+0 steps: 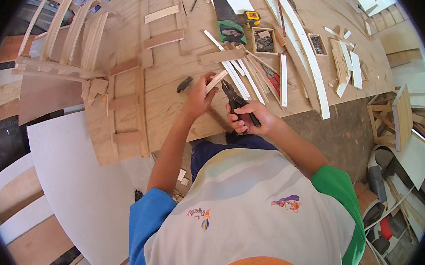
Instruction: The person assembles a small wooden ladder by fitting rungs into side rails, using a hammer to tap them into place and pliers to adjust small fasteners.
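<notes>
My left hand [199, 98] is closed around a short pale wooden strip [217, 81], whose end points up to the right. In my right hand [252, 117] is a pair of black-handled pliers [234, 99], with fingers wrapped round the handles. The jaws sit close beside the strip's end; whether they touch it or grip something small, I cannot tell. Under my left hand a hammer lies on the wooden table, its dark head [184, 84] to the left and its handle [219, 119] reaching toward the table's near edge, the middle hidden.
A green-handled saw [229, 25], a yellow tape measure [252, 17] and a box of nails [264, 40] lie at the back. Loose strips [253, 73] and red-handled pliers [273, 81] are to the right, near a long curved white piece [311, 66]. Ladder-like wooden frames [140, 98] lie left.
</notes>
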A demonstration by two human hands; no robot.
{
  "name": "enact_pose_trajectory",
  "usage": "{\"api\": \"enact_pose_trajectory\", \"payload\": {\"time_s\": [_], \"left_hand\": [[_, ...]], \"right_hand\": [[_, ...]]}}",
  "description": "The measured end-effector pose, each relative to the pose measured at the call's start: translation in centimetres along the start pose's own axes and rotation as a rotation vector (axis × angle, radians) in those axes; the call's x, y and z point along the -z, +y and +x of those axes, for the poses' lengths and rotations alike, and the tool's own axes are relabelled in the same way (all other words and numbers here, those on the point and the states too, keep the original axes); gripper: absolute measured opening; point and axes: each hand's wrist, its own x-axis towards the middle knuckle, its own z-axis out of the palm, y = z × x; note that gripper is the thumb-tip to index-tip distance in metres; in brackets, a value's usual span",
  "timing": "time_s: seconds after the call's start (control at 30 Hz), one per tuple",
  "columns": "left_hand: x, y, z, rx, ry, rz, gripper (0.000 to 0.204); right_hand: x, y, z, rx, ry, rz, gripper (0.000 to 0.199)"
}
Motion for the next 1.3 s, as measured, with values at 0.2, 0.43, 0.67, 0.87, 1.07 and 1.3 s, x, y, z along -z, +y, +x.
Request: {"api": "enact_pose_trajectory", "payload": {"time_s": [0.2,0.43,0.67,0.87,1.07,1.3], "left_hand": [[2.2,1.6,0.0,0.151,0.022,0.176,0.040],[2.4,2.4,0.6,0.121,0.057,0.310,0.031],[2.0,0.9,1.5,0.095,0.193,0.391,0.028],[2.0,-0.1,1.1,0.104,0.157,0.409,0.030],[1.5,-1.9,1.0,0.066,0.201,0.436,0.033],[2.0,-2.3,1.0,0.074,0.125,0.478,0.035]], "right_hand": [[-1.4,0.2,0.3,-0.005,-0.047,-0.035,0.019],[-1.9,-0.1,0.9,-0.009,-0.089,0.065,0.020],[-2.9,-0.4,2.6,0.021,-0.052,0.131,0.019],[-1.6,-0.5,3.3,0.211,0.329,-0.616,0.024],[-1.7,-1.1,3.4,0.045,0.180,-0.072,0.023],[-1.7,-0.4,3.8,0.124,0.348,-0.420,0.025]]}}
